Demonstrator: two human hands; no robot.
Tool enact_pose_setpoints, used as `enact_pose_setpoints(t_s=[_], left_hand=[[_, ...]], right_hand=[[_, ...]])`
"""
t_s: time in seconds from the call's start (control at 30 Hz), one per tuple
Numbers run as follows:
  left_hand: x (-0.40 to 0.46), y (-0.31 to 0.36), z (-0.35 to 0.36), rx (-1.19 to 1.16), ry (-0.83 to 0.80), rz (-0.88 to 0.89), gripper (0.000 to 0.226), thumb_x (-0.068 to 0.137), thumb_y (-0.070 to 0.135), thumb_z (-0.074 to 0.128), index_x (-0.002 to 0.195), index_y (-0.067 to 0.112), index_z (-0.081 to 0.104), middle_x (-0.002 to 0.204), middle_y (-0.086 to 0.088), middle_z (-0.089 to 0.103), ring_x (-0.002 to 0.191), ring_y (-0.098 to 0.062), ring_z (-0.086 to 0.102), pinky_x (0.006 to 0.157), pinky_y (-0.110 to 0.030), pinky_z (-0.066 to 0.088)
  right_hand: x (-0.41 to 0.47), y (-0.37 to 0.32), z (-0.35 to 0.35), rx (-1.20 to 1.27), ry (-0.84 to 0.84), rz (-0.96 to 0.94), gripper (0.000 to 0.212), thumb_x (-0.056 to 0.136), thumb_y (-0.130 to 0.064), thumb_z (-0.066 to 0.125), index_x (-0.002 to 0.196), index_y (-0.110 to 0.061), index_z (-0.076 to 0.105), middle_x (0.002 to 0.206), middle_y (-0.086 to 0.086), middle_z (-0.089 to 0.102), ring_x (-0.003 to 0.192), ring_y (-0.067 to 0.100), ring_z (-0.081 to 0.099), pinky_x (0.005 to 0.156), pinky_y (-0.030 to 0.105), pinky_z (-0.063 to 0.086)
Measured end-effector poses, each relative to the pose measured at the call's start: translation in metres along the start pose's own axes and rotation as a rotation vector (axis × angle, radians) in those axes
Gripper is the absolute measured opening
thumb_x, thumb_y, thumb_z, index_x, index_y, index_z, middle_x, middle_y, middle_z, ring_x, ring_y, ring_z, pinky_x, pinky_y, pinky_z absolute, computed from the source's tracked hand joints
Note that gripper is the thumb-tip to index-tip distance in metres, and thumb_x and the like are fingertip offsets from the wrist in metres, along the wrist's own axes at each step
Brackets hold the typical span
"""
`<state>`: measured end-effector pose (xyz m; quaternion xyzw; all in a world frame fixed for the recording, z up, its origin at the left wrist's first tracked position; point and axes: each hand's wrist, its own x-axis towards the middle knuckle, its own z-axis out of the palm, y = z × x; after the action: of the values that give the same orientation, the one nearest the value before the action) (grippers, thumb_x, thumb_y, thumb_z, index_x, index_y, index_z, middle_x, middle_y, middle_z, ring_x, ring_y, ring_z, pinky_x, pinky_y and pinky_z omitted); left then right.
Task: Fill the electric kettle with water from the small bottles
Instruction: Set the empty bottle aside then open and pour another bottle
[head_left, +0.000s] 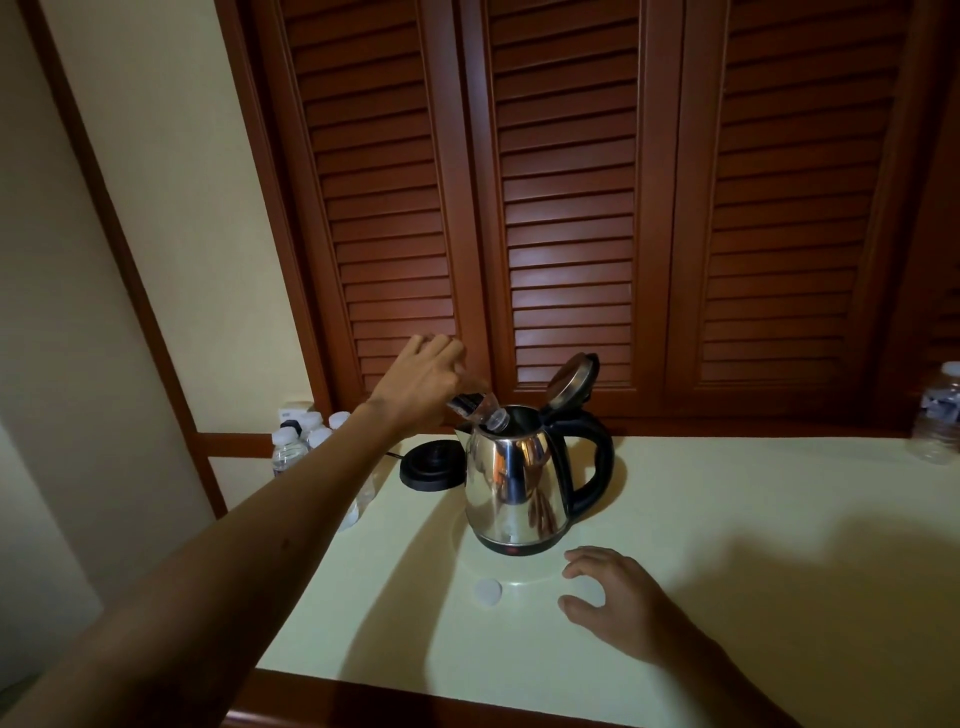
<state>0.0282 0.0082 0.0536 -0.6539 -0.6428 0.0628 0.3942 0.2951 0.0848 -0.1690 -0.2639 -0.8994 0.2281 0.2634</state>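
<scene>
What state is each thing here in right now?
Shiny steel electric kettle: upright on the table, off its base.
Kettle lid: flipped open.
Small clear plastic bottle: uncapped, tipped mouth-down into the kettle.
Round black kettle base: bare.
White bottle cap: loose on the table.
Left hand: grips the bottle.
Right hand: open, holding nothing.

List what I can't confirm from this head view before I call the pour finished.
- Water level in the kettle: steel wall opaque, opening dark.
- Water left in the tilted bottle: left hand covers the body; dim and small.
- Bottles at the table's left edge: left forearm overlaps them, so count and fill unclear.
- Bottle at far right: cut by the frame edge.
</scene>
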Motion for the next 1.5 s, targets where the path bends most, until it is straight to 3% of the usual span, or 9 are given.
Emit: enact_pose_setpoints(t_s=[0.27, 0.6, 0.67, 0.73, 0.87, 0.97, 1.07, 1.33, 1.5], left_hand=[[-0.021, 0.005, 0.009, -0.133, 0.026, -0.212, 0.056, 0.08, 0.034, 0.077, 0.133, 0.038, 0.057, 0.114, -0.008, 0.055, 0.106, -0.026, 0.047, 0.085, -0.039, 0.035], [-0.079, 0.052, 0.036, -0.704, 0.081, -0.683, 0.069, 0.076, 0.031, 0.081, 0.139, 0.034, 0.052, 0.112, -0.006, 0.068, 0.104, -0.027, 0.054, 0.088, -0.044, 0.046], [-0.095, 0.068, 0.04, -0.882, 0.106, -0.754, 0.073, 0.073, 0.029, 0.084, 0.139, 0.031, 0.053, 0.109, 0.001, 0.071, 0.096, -0.018, 0.06, 0.086, -0.032, 0.05], [-0.111, 0.084, 0.038, -1.069, 0.129, -0.853, 0.071, 0.074, 0.022, 0.086, 0.138, 0.026, 0.055, 0.108, 0.009, 0.066, 0.087, -0.002, 0.058, 0.074, -0.007, 0.045], [-0.139, 0.113, 0.039, -1.328, 0.125, -1.046, 0.073, 0.075, 0.022, 0.085, 0.14, 0.027, 0.052, 0.116, 0.003, 0.065, 0.095, -0.005, 0.059, 0.069, -0.009, 0.046], [-0.154, 0.127, 0.04, -1.445, 0.181, -1.099, 0.07, 0.076, 0.017, 0.084, 0.139, 0.027, 0.053, 0.129, 0.002, 0.065, 0.109, -0.012, 0.062, 0.08, -0.021, 0.054], [-0.162, 0.134, 0.038, -1.542, 0.234, -1.141, 0.07, 0.077, 0.014, 0.083, 0.138, 0.032, 0.052, 0.129, 0.006, 0.064, 0.113, -0.014, 0.063, 0.078, -0.018, 0.055], [-0.176, 0.145, 0.032, -1.54, 0.153, -1.034, 0.08, 0.08, 0.014, 0.081, 0.141, 0.04, 0.037, 0.125, 0.015, 0.058, 0.108, -0.005, 0.062, 0.08, -0.016, 0.056], [-0.176, 0.145, 0.032, -1.546, 0.166, -1.035, 0.077, 0.08, 0.014, 0.081, 0.136, 0.044, 0.038, 0.126, 0.017, 0.057, 0.106, 0.0, 0.061, 0.079, -0.015, 0.055]], right_hand=[[0.002, 0.002, -0.001, -0.027, -0.018, 0.004, 0.039, 0.079, -0.05, 0.066, 0.111, -0.027, 0.066, 0.132, -0.018, 0.054, 0.124, -0.005, 0.043, 0.103, 0.011, 0.026], [0.002, 0.0, -0.001, -0.047, -0.051, 0.046, 0.038, 0.081, -0.048, 0.066, 0.114, -0.029, 0.064, 0.135, -0.018, 0.052, 0.124, -0.004, 0.041, 0.104, 0.014, 0.028], [0.003, 0.0, -0.001, -0.047, -0.071, 0.061, 0.039, 0.081, -0.048, 0.067, 0.115, -0.029, 0.064, 0.135, -0.017, 0.052, 0.125, -0.003, 0.042, 0.106, 0.018, 0.03], [0.003, -0.001, -0.001, -0.042, -0.077, 0.07, 0.038, 0.081, -0.047, 0.067, 0.114, -0.028, 0.065, 0.135, -0.015, 0.053, 0.125, 0.0, 0.044, 0.107, 0.02, 0.033], [0.002, -0.004, -0.003, -0.033, -0.08, 0.077, 0.036, 0.082, -0.043, 0.069, 0.113, -0.025, 0.066, 0.134, -0.014, 0.054, 0.124, 0.003, 0.046, 0.106, 0.022, 0.034], [0.002, -0.006, -0.006, -0.005, -0.083, 0.068, 0.034, 0.082, -0.04, 0.07, 0.111, -0.022, 0.067, 0.132, -0.011, 0.056, 0.123, 0.005, 0.048, 0.106, 0.024, 0.036], [0.001, -0.006, -0.007, 0.008, -0.085, 0.063, 0.033, 0.08, -0.037, 0.072, 0.109, -0.021, 0.068, 0.13, -0.008, 0.059, 0.121, 0.006, 0.05, 0.105, 0.025, 0.038], [0.008, -0.021, 0.003, -0.05, -0.072, 0.128, 0.04, 0.081, -0.038, 0.071, 0.115, -0.018, 0.065, 0.127, -0.004, 0.061, 0.118, 0.012, 0.053, 0.102, 0.029, 0.043], [0.023, -0.063, 0.017, -0.047, -0.136, -0.028, 0.048, 0.083, -0.05, 0.063, 0.122, -0.021, 0.062, 0.118, -0.008, 0.063, 0.106, 0.009, 0.058, 0.093, 0.033, 0.049]])
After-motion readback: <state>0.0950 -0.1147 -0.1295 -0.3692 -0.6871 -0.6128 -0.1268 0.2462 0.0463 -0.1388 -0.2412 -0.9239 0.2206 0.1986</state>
